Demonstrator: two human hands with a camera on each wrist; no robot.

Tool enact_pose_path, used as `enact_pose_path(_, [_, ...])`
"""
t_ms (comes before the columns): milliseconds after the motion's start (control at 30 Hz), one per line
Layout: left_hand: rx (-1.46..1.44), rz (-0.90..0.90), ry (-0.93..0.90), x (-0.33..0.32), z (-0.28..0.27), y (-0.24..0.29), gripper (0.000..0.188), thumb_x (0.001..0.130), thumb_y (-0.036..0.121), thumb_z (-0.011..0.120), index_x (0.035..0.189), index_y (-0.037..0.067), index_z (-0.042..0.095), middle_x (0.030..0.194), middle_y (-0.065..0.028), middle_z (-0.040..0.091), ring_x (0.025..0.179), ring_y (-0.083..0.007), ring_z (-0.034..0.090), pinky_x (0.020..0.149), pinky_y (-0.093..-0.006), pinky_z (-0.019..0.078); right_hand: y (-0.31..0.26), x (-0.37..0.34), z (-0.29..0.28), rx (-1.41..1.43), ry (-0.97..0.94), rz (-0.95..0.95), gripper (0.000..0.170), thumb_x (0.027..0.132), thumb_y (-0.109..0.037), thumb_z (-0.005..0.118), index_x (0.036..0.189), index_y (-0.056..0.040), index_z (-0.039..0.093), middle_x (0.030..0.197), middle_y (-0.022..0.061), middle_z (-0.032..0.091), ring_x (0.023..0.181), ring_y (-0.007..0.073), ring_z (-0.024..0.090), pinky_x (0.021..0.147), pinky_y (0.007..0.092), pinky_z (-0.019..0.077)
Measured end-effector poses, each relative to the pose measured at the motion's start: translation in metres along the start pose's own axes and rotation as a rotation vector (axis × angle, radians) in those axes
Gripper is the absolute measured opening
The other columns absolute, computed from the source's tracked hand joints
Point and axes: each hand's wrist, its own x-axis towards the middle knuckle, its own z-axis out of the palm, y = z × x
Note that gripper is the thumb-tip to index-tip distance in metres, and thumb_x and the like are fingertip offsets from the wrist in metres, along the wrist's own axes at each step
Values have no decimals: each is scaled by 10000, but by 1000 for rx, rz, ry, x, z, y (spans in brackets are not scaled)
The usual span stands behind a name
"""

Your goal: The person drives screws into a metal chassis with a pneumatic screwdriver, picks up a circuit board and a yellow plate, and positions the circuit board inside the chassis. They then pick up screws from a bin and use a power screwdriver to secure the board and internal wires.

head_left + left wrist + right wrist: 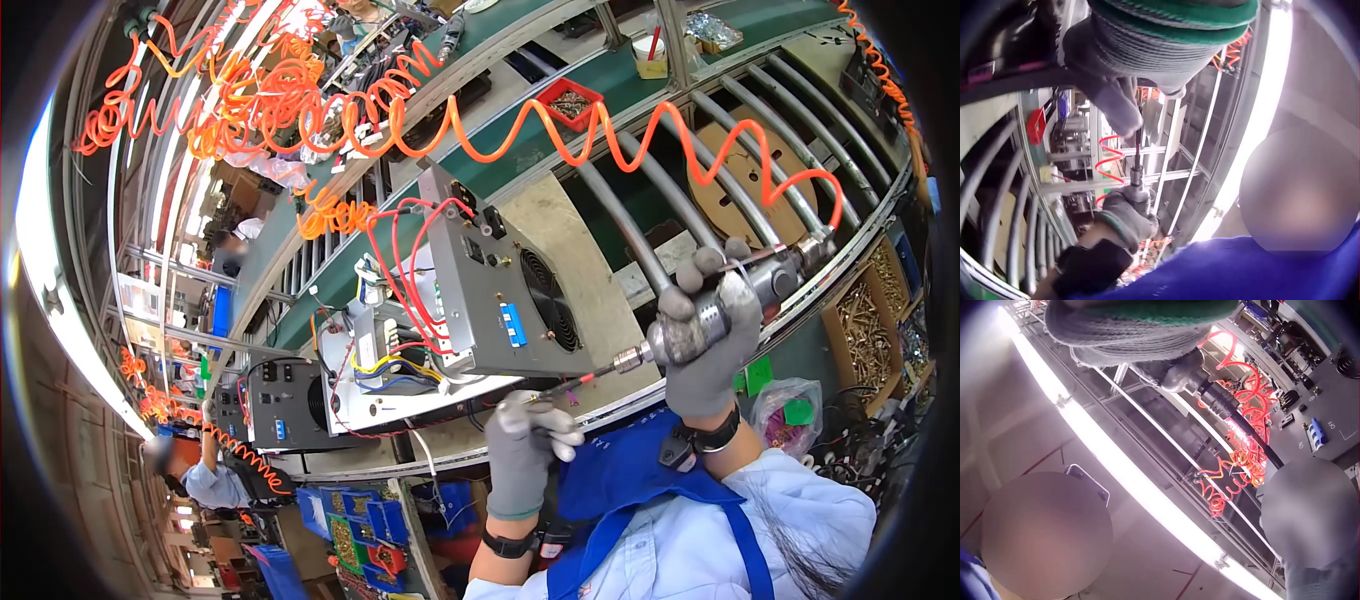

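Note:
A grey-gloved right hand (710,380) grips a pneumatic screwdriver (688,338) whose orange coiled hose (625,150) joins its rear end. From the chuck (628,359) a long thin bit (590,378) points toward the left hand (520,460), also gloved in grey. The left thumb and fingertips pinch the bit near its tip, as the left wrist view shows too; the fingers hide the very tip. Just beyond the hands stands a grey metal case (490,290) with a black fan, a blue connector (513,325) and red wires (415,270).
A second grey unit (285,405) stands farther left on the line. Metal rollers (630,225) run to the right, with a red bin of screws (570,104) behind. Boxes of screws (865,335) lie at the right, and small blue bins (390,520) below left. Another person (215,485) works farther left.

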Motion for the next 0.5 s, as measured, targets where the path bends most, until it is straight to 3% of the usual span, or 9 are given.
enact_pose_path(67, [240, 337, 197, 8, -17, -3, 551, 903, 488, 553, 1064, -35, 497, 850, -146, 629, 677, -188, 624, 559, -261, 523, 9, 10, -1, 80, 74, -32, 386, 850, -193, 542, 1209, -110, 428, 1004, 63, 531, 813, 139, 538, 642, 278, 495])
enact_pose_path(133, [530, 641, 501, 25, -28, 1, 573, 908, 464, 546, 1179, -37, 478, 1078, -164, 588, 930, -215, 602, 784, -311, 511, 18, 21, -10, 122, 45, -52, 382, 859, -184, 530, 1217, -106, 425, 1021, 72, 541, 843, 148, 556, 653, 284, 504])
enact_pose_path(167, [534, 646, 500, 33, -32, 6, 573, 908, 464, 546, 1179, -37, 478, 1078, -164, 588, 930, -215, 602, 784, -311, 511, 20, 24, -9, 127, 44, -53, 382, 859, -184, 530, 1217, -106, 425, 1021, 72, 541, 843, 148, 556, 653, 284, 504])
enact_pose_path(233, [761, 720, 427, 49, -40, 15, 600, 939, 446, 490, 1287, -41, 442, 1207, -136, 524, 1090, -199, 516, 959, -351, 400, 24, 28, -9, 92, 55, -73, 359, 869, -175, 516, 1209, -108, 423, 1027, 76, 547, 864, 155, 568, 662, 287, 510])
enact_pose_path(267, [760, 721, 428, 59, -46, 17, 600, 939, 446, 490, 1287, -41, 442, 1207, -136, 524, 1090, -199, 516, 959, -351, 400, 25, 28, -8, 92, 53, -73, 359, 869, -175, 516, 1209, -108, 423, 1027, 76, 547, 864, 155, 568, 662, 287, 510])
enact_pose_path(333, [634, 655, 185, 79, -57, 20, 743, 888, 539, 528, 1346, -32, 400, 1309, -149, 473, 1197, -236, 460, 1030, -372, 340, 28, 30, -7, 63, 62, -65, 359, 862, -166, 524, 1206, -117, 432, 1005, 51, 538, 859, 142, 521, 671, 256, 482])
enact_pose_path(467, [453, 621, 119, 115, -71, 11, 872, 821, 643, 542, 1353, -35, 408, 1259, -112, 515, 1171, -210, 477, 1000, -360, 367, 31, 29, -11, 77, 56, -58, 358, 858, -163, 529, 1202, -121, 439, 997, 46, 544, 860, 141, 522, 671, 260, 483])
enact_pose_path(500, [408, 587, 199, 116, -59, 11, 818, 836, 629, 530, 1307, -34, 449, 1175, -111, 553, 1085, -197, 528, 934, -346, 418, 31, 29, -12, 91, 62, -46, 357, 857, -165, 533, 1199, -123, 442, 996, 44, 543, 854, 137, 521, 668, 261, 484])
